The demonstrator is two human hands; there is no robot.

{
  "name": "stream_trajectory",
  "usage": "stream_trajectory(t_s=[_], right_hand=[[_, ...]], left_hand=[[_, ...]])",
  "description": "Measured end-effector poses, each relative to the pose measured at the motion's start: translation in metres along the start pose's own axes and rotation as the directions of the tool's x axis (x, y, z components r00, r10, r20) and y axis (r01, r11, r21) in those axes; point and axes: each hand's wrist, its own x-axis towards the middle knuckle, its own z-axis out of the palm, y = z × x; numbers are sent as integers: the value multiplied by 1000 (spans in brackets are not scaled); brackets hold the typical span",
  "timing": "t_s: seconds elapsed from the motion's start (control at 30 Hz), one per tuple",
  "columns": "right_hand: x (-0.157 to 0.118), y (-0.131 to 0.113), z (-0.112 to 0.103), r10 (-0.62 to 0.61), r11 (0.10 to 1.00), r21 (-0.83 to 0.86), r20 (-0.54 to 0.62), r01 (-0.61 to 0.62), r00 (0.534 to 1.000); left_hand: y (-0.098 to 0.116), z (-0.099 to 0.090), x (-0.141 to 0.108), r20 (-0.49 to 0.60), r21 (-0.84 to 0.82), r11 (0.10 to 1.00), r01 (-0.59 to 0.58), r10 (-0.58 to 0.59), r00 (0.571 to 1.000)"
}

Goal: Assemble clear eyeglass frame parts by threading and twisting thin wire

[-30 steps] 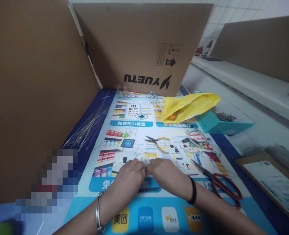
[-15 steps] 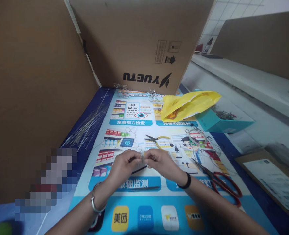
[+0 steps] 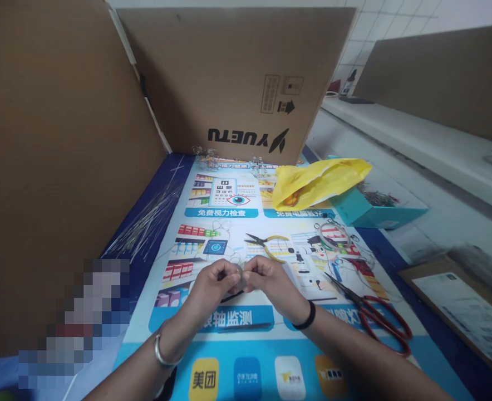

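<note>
Silvery wire, a small looped piece of it, sits where the two pinches of your left hand and right hand meet, just above the printed sheet and on the near side of the yellow-handled pliers. On the left, thumb and forefinger are pressed together on the piece; on the right they are likewise closed on it, from the facing side, though the fingers cover most of it and its exact shape is too small to make out. Judging by that grip, you are shaping or joining the wire by touch, and the step looks unfinished. The next move seems to call for one hand keeping its pinch firm as the other turns or bends its end a little, without letting the loop spring away. Your forearms come in from the two lower corners and slant inward, wrists bent so the knuckles face up and the tips point at each other; a silver bangle rings the left wrist and a black band the right. To your right, the red-handled scissors lie untouched, well apart from your fingers, with their points aimed away from you.
</note>
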Motion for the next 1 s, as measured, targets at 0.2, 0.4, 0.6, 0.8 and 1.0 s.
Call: stream_trajectory(t_s=[0.2,0.4,0.6,0.8,1.0], right_hand=[[3,-10,-5,62,992,-115,80,-53,995],[-14,-50,-18,46,427,-831,415,358,909],[-46,-40,0,203,-73,-817,549,571,811],[-54,-26,22,212,-179,-809,523,559,825],[-57,-21,22,188,-205,-793,543,573,818]], left_hand=[[-4,-7,5,14,126,992,-5,3,1000],[-3,-17,10,-80,572,812,-115,195,978],[-8,-14,11,-27,713,680,-172,272,962],[-17,-13,18,-60,720,679,-144,268,962],[-12,-20,18,-121,638,762,-113,244,962]])
